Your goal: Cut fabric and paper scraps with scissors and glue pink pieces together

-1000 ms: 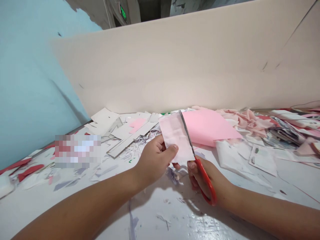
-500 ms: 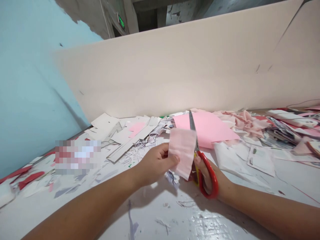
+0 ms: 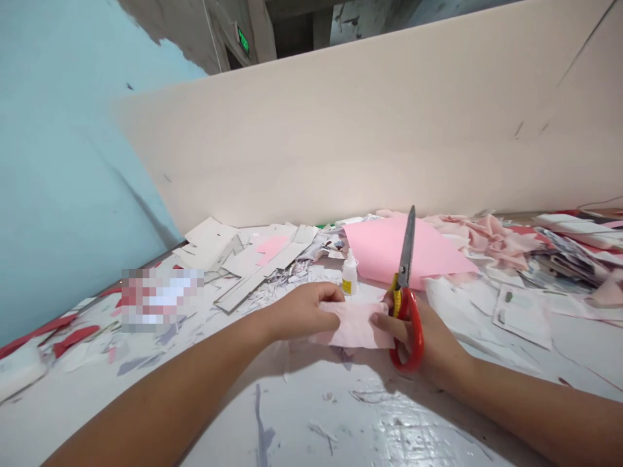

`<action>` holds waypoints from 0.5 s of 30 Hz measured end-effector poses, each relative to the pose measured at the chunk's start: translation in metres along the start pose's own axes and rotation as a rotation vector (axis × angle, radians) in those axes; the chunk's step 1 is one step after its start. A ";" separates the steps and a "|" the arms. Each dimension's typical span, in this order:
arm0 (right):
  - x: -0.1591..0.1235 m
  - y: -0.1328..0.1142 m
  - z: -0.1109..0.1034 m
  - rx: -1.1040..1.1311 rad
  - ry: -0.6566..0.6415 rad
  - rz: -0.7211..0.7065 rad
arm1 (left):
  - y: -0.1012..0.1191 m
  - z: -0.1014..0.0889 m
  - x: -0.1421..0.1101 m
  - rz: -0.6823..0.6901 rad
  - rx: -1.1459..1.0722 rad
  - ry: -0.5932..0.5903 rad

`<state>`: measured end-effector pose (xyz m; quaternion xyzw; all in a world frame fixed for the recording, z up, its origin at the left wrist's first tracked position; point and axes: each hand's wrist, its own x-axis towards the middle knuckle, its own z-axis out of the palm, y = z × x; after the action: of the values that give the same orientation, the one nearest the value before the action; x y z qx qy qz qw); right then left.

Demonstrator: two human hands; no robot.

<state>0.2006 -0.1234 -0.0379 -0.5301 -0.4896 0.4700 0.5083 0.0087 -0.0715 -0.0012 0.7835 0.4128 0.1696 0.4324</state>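
Observation:
A small piece of pale pink fabric [image 3: 357, 326] is stretched between my two hands above the table. My left hand [image 3: 307, 312] pinches its left side between thumb and fingers. At the right end, my right hand [image 3: 433, 331] grips the fabric with its thumb and fingertips and also holds scissors [image 3: 407, 259] with red and yellow handles. The blades are together and point up, away from the fabric. Just behind the fabric stands a small white bottle [image 3: 349, 275] with a yellow label. Beyond it lies a bright pink sheet [image 3: 384, 243].
Cut white card strips [image 3: 265, 275] and paper shreds lie at the back left. Crumpled pink cloth [image 3: 491, 237] and stacked scraps lie at the back right. Red scraps [image 3: 75, 340] are at far left. A cream panel [image 3: 341, 143] closes off the back of the white table [image 3: 292, 415].
The pink fabric has been turned from upright to sideways and lowered. My right hand now grips its right end, with the scissors swung away. The white bottle has come into view.

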 end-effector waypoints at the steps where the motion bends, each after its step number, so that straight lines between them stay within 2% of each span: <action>1: -0.001 -0.001 0.000 -0.038 0.018 -0.012 | -0.001 0.000 0.002 -0.018 -0.051 0.049; 3: -0.002 -0.004 0.001 -0.065 0.073 -0.024 | -0.004 0.001 0.005 -0.057 -0.213 0.100; 5: -0.002 -0.005 0.001 -0.041 0.119 -0.018 | -0.008 0.003 0.008 -0.082 -0.364 0.053; 7: -0.002 -0.005 0.001 0.005 0.121 -0.022 | -0.011 0.005 0.010 -0.096 -0.415 -0.019; 9: -0.001 -0.003 0.002 0.071 0.088 -0.037 | -0.012 0.005 0.010 -0.097 -0.392 -0.027; 13: 0.003 0.005 0.003 0.335 -0.041 -0.014 | -0.009 0.000 0.010 -0.038 -0.379 0.144; 15: 0.006 0.013 0.001 0.374 -0.108 -0.014 | -0.007 -0.004 0.010 -0.001 -0.398 0.247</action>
<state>0.2005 -0.1174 -0.0508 -0.3969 -0.4240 0.5772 0.5740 0.0090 -0.0593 -0.0052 0.6557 0.4215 0.3422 0.5247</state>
